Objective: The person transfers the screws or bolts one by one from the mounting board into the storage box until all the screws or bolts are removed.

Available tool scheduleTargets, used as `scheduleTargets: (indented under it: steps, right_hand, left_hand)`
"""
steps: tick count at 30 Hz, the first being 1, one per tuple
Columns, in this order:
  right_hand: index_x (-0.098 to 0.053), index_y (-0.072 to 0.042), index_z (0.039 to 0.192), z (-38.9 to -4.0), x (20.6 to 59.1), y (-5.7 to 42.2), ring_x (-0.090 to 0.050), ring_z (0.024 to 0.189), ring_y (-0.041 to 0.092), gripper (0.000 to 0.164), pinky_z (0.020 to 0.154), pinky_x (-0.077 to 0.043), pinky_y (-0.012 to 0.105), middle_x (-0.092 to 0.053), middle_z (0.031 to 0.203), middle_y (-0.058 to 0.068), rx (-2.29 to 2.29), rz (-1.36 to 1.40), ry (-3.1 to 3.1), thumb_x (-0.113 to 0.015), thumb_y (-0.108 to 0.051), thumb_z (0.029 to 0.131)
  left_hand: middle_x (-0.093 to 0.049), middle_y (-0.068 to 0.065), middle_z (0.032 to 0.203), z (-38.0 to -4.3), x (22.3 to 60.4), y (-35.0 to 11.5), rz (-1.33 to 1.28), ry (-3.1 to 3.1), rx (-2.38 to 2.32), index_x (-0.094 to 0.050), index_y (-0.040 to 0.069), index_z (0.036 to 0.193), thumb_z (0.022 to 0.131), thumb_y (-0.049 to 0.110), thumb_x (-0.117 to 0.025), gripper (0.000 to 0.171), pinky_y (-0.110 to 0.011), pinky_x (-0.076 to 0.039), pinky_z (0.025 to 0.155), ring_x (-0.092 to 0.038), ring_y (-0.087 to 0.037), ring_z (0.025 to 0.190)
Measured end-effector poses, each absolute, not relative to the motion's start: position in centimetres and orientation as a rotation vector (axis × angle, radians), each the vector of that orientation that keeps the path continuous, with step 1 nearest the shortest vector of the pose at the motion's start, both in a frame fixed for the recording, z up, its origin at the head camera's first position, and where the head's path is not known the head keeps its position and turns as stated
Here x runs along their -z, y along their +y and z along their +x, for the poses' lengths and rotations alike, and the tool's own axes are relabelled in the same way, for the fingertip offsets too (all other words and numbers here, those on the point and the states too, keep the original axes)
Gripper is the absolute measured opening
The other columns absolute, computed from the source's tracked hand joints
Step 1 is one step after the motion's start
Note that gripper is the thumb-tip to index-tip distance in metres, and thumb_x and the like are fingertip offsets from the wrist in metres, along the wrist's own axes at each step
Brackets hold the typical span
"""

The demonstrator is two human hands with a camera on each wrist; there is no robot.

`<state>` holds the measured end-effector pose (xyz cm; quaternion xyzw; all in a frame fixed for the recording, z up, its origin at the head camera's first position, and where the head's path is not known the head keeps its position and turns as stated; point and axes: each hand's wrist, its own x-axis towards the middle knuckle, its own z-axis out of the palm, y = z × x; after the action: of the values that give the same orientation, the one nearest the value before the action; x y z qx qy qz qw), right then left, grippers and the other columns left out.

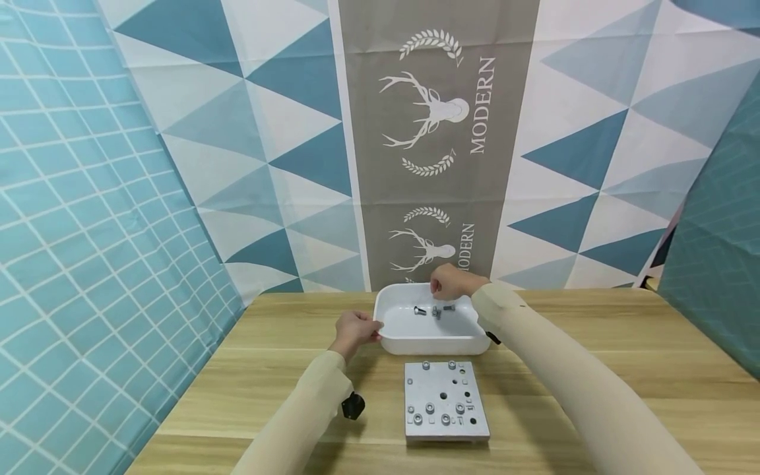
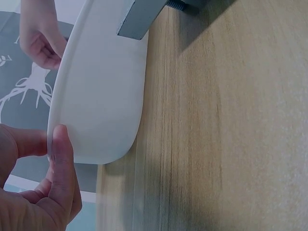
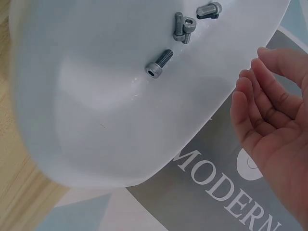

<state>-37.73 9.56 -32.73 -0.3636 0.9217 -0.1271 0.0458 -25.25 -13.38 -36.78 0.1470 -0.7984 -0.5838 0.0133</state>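
My left hand pinches the left rim of a white plastic tray, thumb on one side and fingers on the other, as the left wrist view shows. Over the tray's back edge hovers my right hand. In the right wrist view its fingers are loosely bent near the rim, with nothing between them. On the tray floor lie several socket head bolts: one apart, two side by side, and others by the far end.
A silver metal plate stands on the wooden table in front of the tray, with holes and several bolts set in it. Behind the table hangs a patterned cloth with deer heads. Blue checked cloth covers the left side.
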Motion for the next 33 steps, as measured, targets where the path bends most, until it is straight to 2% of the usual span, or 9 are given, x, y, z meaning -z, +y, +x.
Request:
scheduleTargets:
  steps: [3,12,21,33]
  right_hand:
    - [-0.067,-0.005,0.08,-36.5,32.0,9.4,-0.058,0.075,0.016,0.004,0.068,-0.053,0.024,-0.065,0.08,0.005,0.384,-1.064,2.829,-0.064,-0.008,0.081]
    - [-0.066,-0.007,0.084,-35.0,31.9,9.9,-0.051,0.068,0.01,0.003,0.059,-0.044,0.017,-0.061,0.076,0.002,0.323,-1.081,2.864,-0.064,-0.009,0.085]
    - [-0.064,-0.01,0.082,-33.7,32.2,10.4,-0.052,0.07,0.009,0.005,0.062,-0.047,0.019,-0.062,0.077,0.001,0.367,-1.169,2.841,-0.068,-0.012,0.085]
    - [-0.063,-0.007,0.088,-30.3,31.4,10.6,-0.05,0.068,0.005,0.009,0.06,-0.046,0.015,-0.059,0.076,-0.003,0.367,-1.318,2.782,-0.07,-0.012,0.084]
  left_hand:
    - [-0.06,-0.008,0.075,-25.2,36.8,-13.4,0.457,-2.486,1.818,-0.062,-0.006,0.089,0.082,0.001,-0.069,0.012,-0.026,-0.064,0.066,-0.06,-0.007,0.054]
    - [-0.058,-0.008,0.077,-25.1,36.7,-13.4,0.464,-2.485,1.832,-0.061,-0.006,0.09,0.083,0.002,-0.069,0.013,-0.024,-0.063,0.065,-0.06,-0.007,0.054]
    - [-0.059,-0.007,0.074,-25.0,36.6,-13.4,0.456,-2.475,1.848,-0.061,-0.006,0.089,0.083,0.001,-0.068,0.012,-0.022,-0.062,0.061,-0.06,-0.006,0.053]
    - [-0.059,-0.007,0.074,-25.0,36.5,-13.4,0.462,-2.465,1.86,-0.061,-0.006,0.089,0.082,0.0,-0.068,0.012,-0.021,-0.062,0.06,-0.06,-0.006,0.053]
